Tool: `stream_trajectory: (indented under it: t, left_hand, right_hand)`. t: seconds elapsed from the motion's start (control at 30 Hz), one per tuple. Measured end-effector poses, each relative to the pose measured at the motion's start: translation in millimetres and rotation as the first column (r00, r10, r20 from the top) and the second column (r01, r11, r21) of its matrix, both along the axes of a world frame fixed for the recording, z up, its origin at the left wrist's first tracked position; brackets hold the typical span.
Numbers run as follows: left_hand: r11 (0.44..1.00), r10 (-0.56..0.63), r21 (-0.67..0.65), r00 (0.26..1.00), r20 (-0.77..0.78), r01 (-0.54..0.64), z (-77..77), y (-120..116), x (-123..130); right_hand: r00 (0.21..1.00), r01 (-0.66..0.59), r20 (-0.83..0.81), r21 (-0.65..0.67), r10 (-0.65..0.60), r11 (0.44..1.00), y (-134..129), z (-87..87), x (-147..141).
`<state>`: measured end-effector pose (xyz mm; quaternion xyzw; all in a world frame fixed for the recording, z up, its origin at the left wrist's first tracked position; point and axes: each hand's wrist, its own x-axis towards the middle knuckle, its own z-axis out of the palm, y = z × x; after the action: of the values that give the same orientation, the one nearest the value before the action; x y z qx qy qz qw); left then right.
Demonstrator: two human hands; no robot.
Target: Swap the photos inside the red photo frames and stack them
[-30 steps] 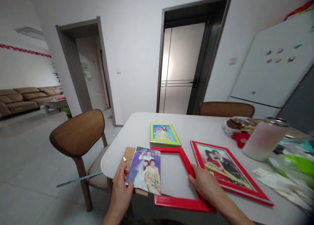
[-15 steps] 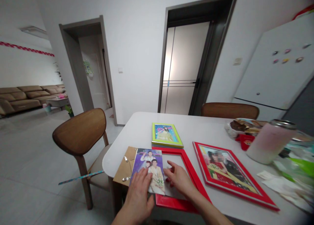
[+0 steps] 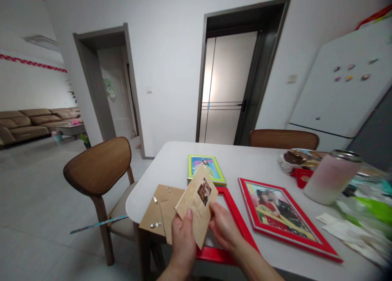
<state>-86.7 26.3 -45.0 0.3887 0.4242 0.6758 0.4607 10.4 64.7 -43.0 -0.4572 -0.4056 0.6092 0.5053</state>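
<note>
Both hands hold a tan printed sheet (image 3: 196, 215), tilted up above the table, with a small dark picture and faint print on its face. My left hand (image 3: 183, 242) grips its lower left edge, thumb on the front. My right hand (image 3: 223, 225) pinches its right edge, with the fingertips partly hidden. Beneath lies an empty-centred red frame (image 3: 240, 219), partly covered by the sheet and hands. A brown backing board (image 3: 152, 211) with metal clips lies left of my left hand, jutting past the table edge.
A yellow-green framed picture (image 3: 220, 174) lies behind the sheet, a red framed picture (image 3: 286, 217) to the right. Farther right stand a pink-white tumbler (image 3: 332, 179), crumpled tissues (image 3: 349, 236) and plastic bags (image 3: 375, 207). A wooden chair (image 3: 101, 166) stands at the left.
The purple-background photo that lay under my left hand no longer shows. Both hands have closed on a tan sheet, now raised and tilted above the red frame.
</note>
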Motion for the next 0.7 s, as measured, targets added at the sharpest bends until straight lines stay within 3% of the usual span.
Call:
stream_trajectory:
  t: [0.1, 0.17, 0.23, 0.37, 0.5, 0.6, 0.7]
  left_hand:
    - [0.995, -0.095, -0.014, 0.987, 0.131, 0.098, -10.9, 2.8, 5.5]
    - [0.991, -0.123, -0.05, 0.992, 0.038, 0.125, -17.1, 2.0, 1.3]
    - [0.986, -0.154, -0.093, 0.969, -0.192, 0.138, -20.5, -2.5, -4.6]
    - [0.975, -0.222, -0.127, 0.72, -0.657, 0.185, -23.8, -15.8, -9.5]
    - [0.951, -0.273, -0.152, 0.507, -0.817, 0.268, -28.3, -20.8, -9.0]
    - [0.941, -0.284, -0.174, 0.396, -0.873, 0.292, -27.0, -20.1, -11.2]
    - [0.926, -0.32, -0.223, 0.317, -0.893, 0.305, -20.2, -19.4, -12.8]
  right_hand:
    - [0.998, 0.062, 0.019, 0.016, -0.062, 0.998, 5.9, -2.1, 28.8]
    - [0.997, 0.031, 0.072, -0.035, -0.028, 0.999, 11.2, 2.1, 49.9]
    - [0.99, -0.011, 0.142, -0.085, 0.023, 0.996, 17.0, 5.2, 67.2]
    - [0.956, -0.038, 0.285, -0.098, 0.064, 0.994, 27.9, -2.4, 79.6]
    - [0.911, -0.028, 0.411, -0.047, 0.045, 0.999, 38.3, -20.0, 74.0]
    - [0.799, 0.031, 0.6, 0.021, -0.037, 0.999, 44.4, -26.0, 72.8]
    - [0.569, 0.013, 0.815, 0.125, -0.11, 0.992, 45.4, -22.0, 74.2]
